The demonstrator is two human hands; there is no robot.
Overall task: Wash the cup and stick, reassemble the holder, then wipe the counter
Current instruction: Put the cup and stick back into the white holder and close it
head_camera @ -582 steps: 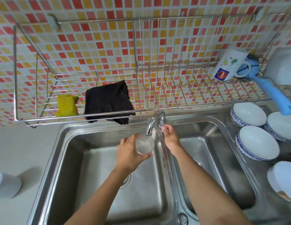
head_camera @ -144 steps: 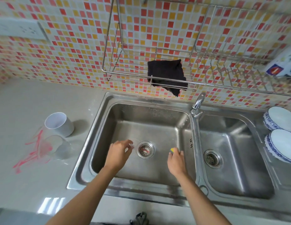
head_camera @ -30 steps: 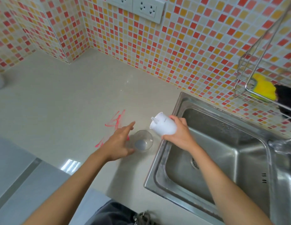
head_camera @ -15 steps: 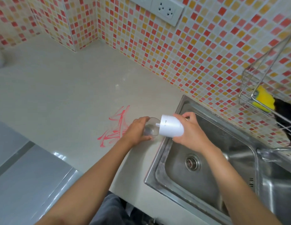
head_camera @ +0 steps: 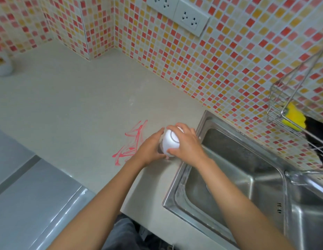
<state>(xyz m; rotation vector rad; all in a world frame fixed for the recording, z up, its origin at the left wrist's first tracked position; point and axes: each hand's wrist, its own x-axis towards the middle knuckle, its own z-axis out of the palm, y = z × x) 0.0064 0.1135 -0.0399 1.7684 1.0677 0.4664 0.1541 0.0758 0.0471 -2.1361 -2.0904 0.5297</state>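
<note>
Hands meet over the bench [head_camera: 70, 98] just left of the sink [head_camera: 229, 170], near its back-left corner. Right hand [head_camera: 187, 145] has its fingers wrapped around the white holder [head_camera: 170, 141], thumb low on the front, other fingers over the top. Left hand [head_camera: 150, 150] has its fingers curled against the holder's left side and lower part; something dark shows between palm and holder, can't tell what it is. Whether the holder touches the bench: can't tell, hands cover its base.

Red scribble [head_camera: 132, 141] on the bench, just left of the left hand, partly under the wrist.

Wire rack [head_camera: 283, 98] on the tiled wall above the sink's far side, holding a yellow sponge [head_camera: 293, 117] with a black cloth [head_camera: 317, 134] right beside it. Faucet [head_camera: 305, 183] at the right edge. Double socket [head_camera: 178, 13] on the wall at the top. White object [head_camera: 2, 66] at the bench's far-left edge, mostly cut off.
</note>
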